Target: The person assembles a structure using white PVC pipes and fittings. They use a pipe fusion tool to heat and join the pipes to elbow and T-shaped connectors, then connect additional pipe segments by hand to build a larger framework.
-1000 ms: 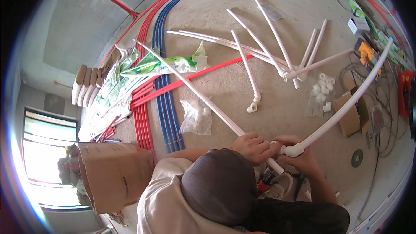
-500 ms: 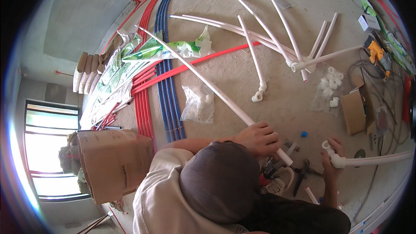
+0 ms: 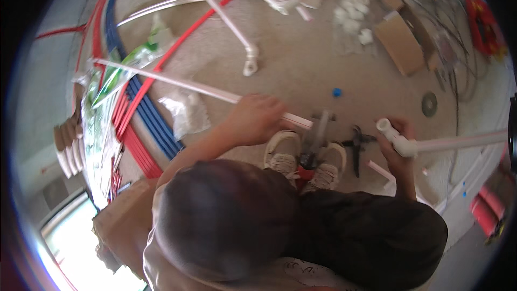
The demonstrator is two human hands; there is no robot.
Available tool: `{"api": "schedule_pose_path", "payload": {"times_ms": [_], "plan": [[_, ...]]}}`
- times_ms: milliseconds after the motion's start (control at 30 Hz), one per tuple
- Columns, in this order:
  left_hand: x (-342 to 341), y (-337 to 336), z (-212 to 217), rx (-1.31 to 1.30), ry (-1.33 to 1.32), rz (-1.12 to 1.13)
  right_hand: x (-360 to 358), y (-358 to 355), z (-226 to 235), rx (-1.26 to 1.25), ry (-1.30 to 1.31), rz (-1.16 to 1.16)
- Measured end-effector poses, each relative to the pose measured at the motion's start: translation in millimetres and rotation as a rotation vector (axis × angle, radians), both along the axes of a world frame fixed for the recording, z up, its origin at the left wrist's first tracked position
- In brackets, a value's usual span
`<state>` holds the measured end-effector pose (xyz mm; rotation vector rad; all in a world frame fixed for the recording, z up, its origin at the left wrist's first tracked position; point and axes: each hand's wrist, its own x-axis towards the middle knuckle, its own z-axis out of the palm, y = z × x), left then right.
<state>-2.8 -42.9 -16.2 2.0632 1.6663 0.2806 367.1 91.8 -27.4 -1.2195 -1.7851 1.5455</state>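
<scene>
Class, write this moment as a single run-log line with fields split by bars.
left hand: grips long white pipe | right hand: holds white pipe with elbow fitting | between shoes: metal tool | floor: black pliers

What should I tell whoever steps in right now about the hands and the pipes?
Left hand grips the long white pipe near its end, above the shoes. Right hand holds a second white pipe by its elbow fitting, off to the right. The two pipes are apart, not joined. A welding tool stands between the shoes; black cutters lie beside it. Spare fittings lie farther off.
</scene>
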Motion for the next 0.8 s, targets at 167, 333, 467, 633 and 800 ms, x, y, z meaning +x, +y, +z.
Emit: {"api": "schedule_pose_path", "payload": {"times_ms": [167, 333, 467, 633, 800], "plan": [[-12.6, 8.8, 4.5, -0.162, -0.079, 0.046, 0.8, 7.2, -10.7, 0.039, -0.23, 0.112], [-17.6, 15.2, -4.0, -0.12, -0.135, 0.066, 4.2, -4.0, -14.5, -0.011, -0.21, 0.223], [-17.1, 18.9, -15.3, -0.056, -0.042, 0.028, 9.8, -10.0, -24.5, 0.032, -0.308, 0.252], [-14.3, 18.1, -7.7, -0.476, 0.002, -0.005, 10.9, -15.2, -31.9, -0.012, -0.294, 0.194], [-32.8, 16.8, 4.7, -0.332, 0.04, 0.052, 10.4, -1.8, -36.3, 0.264, -0.359, 0.185]]}}
